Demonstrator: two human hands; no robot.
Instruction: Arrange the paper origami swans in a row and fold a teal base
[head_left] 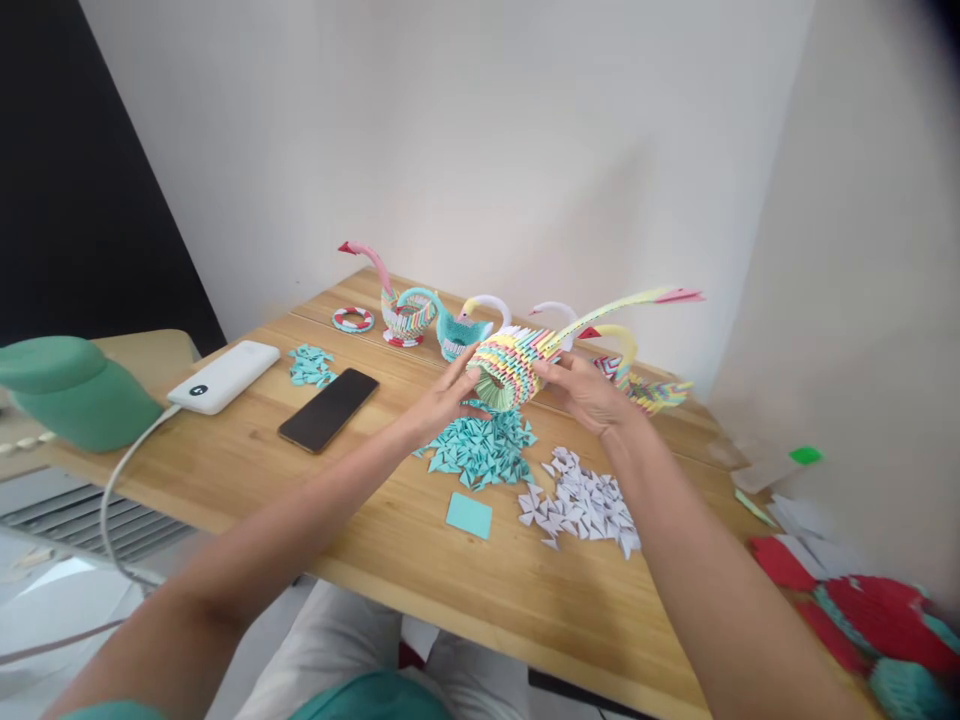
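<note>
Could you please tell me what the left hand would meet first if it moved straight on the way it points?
The left hand would likely press into the multicoloured paper swan that its fingers touch; depth beyond that is unclear.

A teal top (375,697) shows at the lap, with the edge of a teal sleeve (112,712), apparently short, over pale, off-white trousers (322,650), softly creased; both forearms are bare.

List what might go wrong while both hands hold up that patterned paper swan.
The held swan is built from small folded pieces, so a hard squeeze by the left hand or right hand might pop some loose. Its long, thin neck sticks out and could catch the yellow-necked swan behind. Any dropped pieces might get lost in the teal pile below.
</note>
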